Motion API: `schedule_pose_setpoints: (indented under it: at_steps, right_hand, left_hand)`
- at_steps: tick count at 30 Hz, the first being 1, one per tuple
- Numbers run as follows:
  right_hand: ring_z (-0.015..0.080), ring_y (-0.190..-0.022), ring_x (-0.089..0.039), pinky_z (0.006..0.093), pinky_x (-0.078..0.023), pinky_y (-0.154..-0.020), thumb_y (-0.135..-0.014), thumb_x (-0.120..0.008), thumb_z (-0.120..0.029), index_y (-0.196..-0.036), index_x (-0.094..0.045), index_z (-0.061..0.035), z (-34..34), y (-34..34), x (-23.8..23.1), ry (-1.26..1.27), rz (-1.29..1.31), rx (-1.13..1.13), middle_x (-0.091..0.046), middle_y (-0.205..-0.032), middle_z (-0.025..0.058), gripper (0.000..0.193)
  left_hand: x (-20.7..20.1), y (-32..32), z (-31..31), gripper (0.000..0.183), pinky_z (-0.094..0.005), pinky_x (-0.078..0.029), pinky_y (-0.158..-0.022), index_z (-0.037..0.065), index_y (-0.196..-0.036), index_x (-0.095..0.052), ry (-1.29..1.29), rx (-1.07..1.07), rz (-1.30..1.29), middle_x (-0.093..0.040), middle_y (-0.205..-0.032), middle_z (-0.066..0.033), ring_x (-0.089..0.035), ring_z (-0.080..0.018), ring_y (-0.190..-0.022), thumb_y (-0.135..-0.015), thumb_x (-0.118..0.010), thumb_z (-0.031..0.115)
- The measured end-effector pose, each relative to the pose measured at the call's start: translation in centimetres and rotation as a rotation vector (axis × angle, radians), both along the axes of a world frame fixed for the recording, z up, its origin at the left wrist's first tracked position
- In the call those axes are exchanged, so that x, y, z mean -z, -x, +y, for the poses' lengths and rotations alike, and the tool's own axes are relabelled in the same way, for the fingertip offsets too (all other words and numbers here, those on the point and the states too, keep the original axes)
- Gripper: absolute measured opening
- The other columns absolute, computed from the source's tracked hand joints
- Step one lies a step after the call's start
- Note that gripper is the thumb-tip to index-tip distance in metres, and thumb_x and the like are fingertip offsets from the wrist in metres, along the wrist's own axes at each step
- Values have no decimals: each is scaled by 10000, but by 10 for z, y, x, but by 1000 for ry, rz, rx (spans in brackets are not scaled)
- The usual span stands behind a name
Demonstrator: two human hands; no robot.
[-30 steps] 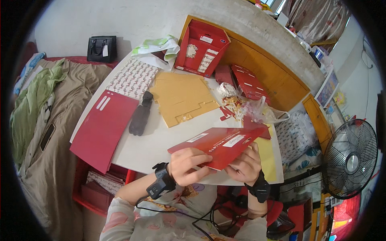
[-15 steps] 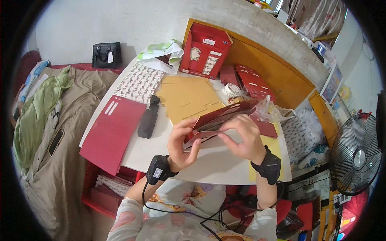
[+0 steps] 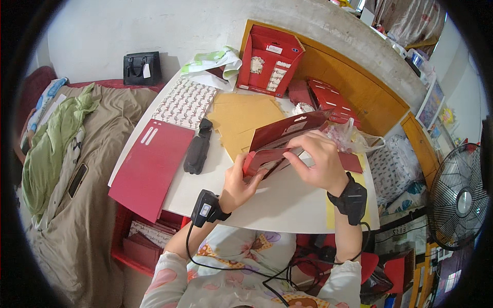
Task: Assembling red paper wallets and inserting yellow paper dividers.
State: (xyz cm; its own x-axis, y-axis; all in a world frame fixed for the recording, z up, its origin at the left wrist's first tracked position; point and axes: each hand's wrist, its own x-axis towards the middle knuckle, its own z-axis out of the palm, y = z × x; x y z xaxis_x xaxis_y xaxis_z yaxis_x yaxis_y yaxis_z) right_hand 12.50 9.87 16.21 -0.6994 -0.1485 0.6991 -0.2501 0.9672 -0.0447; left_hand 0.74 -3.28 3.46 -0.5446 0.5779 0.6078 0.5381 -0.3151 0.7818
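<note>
A dark red cardboard box [image 3: 282,131], with its top flap raised, is held tilted over the near part of the white table [image 3: 200,192]. My left hand [image 3: 240,182] wraps round its left end, thumb in front and fingers behind. At the upper edge, my right hand [image 3: 319,161] pinches a flap between thumb and fingers. The inside of the box is mostly hidden. A flat red card sheet [image 3: 149,174] with slots lies to the left. Beside it is a dark grey folded pouch or umbrella [image 3: 196,154]. Yellow-brown card sheets [image 3: 239,115] lie behind the hands.
A red display box [image 3: 275,61] stands at the back, with red boxes [image 3: 334,100] to its right. Patterned sheets [image 3: 185,102] lie back left. A clear plastic bag [image 3: 359,138] sits at right. A fan [image 3: 459,200] stands beyond the table; a red crate [image 3: 120,244] is below its left edge.
The box has tipped so its raised back flap shows more fully. My left hand has lowered and moved slightly right; my right hand still pinches the flap. The whole view has shifted a little.
</note>
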Motion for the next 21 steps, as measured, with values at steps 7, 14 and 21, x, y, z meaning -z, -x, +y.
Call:
schedule_pose_setpoints:
  at_steps: [7,14,21]
  right_hand:
    - [292,-714,-598,367,-468,-650,-690,-726,-81,-811,-569,-48,2,-3,-2,-36,-44,-21,-610,-770,94,201]
    - [288,-824,-616,381,-497,-726,-634,-747,-57,-801,-579,-61,-4,-33,21,-54,44,-60,-640,-893,77,237]
    - [294,-819,-632,403,-520,-718,-586,-752,-25,-826,-600,-37,-5,-46,36,-84,144,-44,-646,-874,109,285]
  left_hand:
    - [2,-5,-1,373,-331,-529,-647,1,-1094,-482,28,-29,1,-648,-866,-189,-676,-298,-750,-792,-688,77]
    - [17,-16,-4,429,-360,-532,-717,9,-1135,-500,-77,61,198,-608,-1044,-189,-636,-328,-899,-740,-665,-4]
    - [23,-19,-5,491,-373,-527,-807,4,-1140,-464,-106,80,314,-591,-1138,-199,-627,-343,-968,-687,-646,-48]
